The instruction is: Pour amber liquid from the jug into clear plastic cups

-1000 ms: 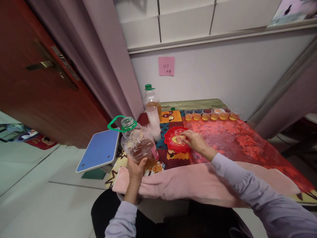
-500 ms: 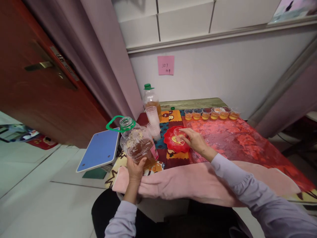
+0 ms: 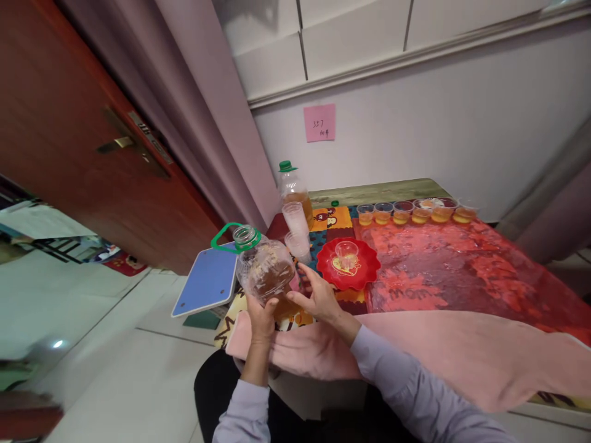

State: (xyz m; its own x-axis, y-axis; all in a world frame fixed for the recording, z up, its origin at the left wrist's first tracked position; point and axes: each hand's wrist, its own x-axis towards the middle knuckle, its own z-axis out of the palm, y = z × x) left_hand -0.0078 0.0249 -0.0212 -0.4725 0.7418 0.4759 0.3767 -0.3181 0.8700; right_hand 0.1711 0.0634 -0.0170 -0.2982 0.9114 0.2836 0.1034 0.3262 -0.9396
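A clear plastic jug of amber liquid, with pale bits clinging inside, stands tilted at the table's left front. Its mouth is uncapped and has a green carrying handle. My left hand is closed around the jug's lower near side. My right hand is at the jug's right side, its thumb in front and fingers behind, over the pink label. To the right lies a red scalloped plate with a small clear plastic cup on it. Stacks of clear cups stand just behind the jug.
A second jug with a green cap stands at the back, near a loose green cap. Several cups of amber liquid line the far edge. A pink towel covers the front edge. A blue board is at left.
My right hand has left the clear cup on the red plate and moved left to the jug. My left hand stays on the jug. The camera view has shifted slightly.
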